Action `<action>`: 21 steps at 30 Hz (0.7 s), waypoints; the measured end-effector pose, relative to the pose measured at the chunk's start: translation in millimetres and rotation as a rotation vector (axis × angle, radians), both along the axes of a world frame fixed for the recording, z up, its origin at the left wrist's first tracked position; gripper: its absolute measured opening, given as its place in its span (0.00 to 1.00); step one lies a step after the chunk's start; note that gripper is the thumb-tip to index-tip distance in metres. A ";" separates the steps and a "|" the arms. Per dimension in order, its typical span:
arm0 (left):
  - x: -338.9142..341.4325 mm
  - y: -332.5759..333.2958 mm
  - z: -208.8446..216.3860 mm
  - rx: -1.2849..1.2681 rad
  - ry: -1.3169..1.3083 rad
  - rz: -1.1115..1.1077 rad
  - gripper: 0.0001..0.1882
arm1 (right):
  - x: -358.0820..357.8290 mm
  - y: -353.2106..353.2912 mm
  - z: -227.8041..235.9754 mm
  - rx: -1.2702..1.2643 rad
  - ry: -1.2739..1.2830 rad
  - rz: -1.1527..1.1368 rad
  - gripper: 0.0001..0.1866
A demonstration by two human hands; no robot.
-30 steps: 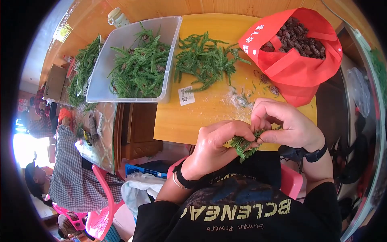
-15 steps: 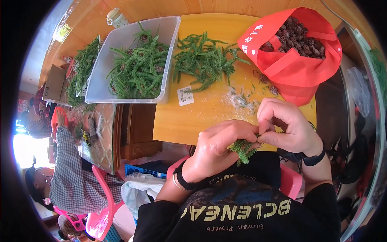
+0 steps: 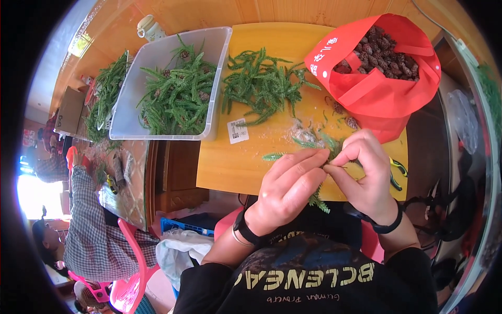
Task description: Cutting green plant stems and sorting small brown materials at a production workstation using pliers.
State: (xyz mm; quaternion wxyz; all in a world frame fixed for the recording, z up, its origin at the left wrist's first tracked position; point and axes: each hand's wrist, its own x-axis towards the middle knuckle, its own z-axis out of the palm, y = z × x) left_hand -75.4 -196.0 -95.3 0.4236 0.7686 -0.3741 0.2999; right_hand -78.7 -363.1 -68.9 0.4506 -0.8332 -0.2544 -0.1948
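Note:
Over the near part of the yellow table, my left hand point(image 3: 287, 189) is closed around a green artificial pine sprig point(image 3: 318, 202). Its needled tips stick out beyond the fingers on the far side and below. My right hand point(image 3: 367, 180) pinches at the sprig's middle, thumb and forefinger together by a thin stem; the exact point of grip is partly hidden. To the right of that hand lie pliers point(image 3: 398, 168) with yellow and black handles. Two loose pine cones point(image 3: 351, 122) rest beyond my hands, near whitish crumbs point(image 3: 306, 133).
A red bag point(image 3: 374, 112) full of pine cones point(image 3: 384, 55) stands at the far right. Green sprigs point(image 3: 266, 86) lie mid-table, beside a clear plastic bin point(image 3: 120, 107) of sprigs with cones. A white label point(image 3: 237, 131) lies near it. At left, a person in checks point(image 3: 97, 225) sits at another table.
Both hands have shifted slightly, and the sprig has turned so that more tips show on the far side. The pliers now show beside my right hand.

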 end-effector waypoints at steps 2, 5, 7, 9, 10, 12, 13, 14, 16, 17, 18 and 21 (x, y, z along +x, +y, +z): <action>-0.2 -1.9 -4.2 -0.077 0.098 -0.040 0.14 | -0.1 -2.4 -3.6 0.052 0.068 0.039 0.11; -0.2 -2.3 -6.8 -0.201 0.318 -0.116 0.15 | 1.1 -5.8 -1.8 0.099 0.150 0.092 0.10; -0.9 -1.2 -9.1 -0.248 0.442 -0.148 0.15 | 1.9 -6.8 -2.4 0.094 0.166 0.112 0.11; -0.6 -0.8 -11.4 -0.274 0.532 -0.195 0.16 | 2.3 -8.1 -3.9 0.090 0.154 0.127 0.11; -1.0 -0.9 -11.3 -0.274 0.534 -0.195 0.16 | 1.7 -8.0 -3.2 0.090 0.155 0.127 0.11; -1.8 -0.8 -11.5 -0.324 0.573 -0.246 0.16 | 0.1 -7.3 -1.6 0.092 0.151 0.111 0.11; -2.2 -0.8 -11.9 -0.323 0.575 -0.247 0.16 | -0.3 -7.3 -1.9 0.093 0.153 0.109 0.11; -2.8 -0.8 -12.3 -0.330 0.570 -0.249 0.16 | -0.5 -7.2 -2.1 0.075 0.134 0.101 0.10; -3.9 -2.3 -12.7 -0.336 0.565 -0.253 0.16 | -0.4 -7.3 -1.5 0.058 0.114 0.090 0.10; -6.3 -3.8 -12.6 -0.413 0.623 -0.261 0.16 | -0.8 -6.8 0.2 0.042 0.087 0.074 0.10; -8.2 -4.6 -12.0 -0.491 0.681 -0.265 0.17 | -1.6 -6.3 0.9 0.027 0.062 0.060 0.10; -6.3 -3.3 -4.8 -0.310 0.526 -0.195 0.18 | -3.8 -5.7 -0.7 -0.009 0.015 0.013 0.10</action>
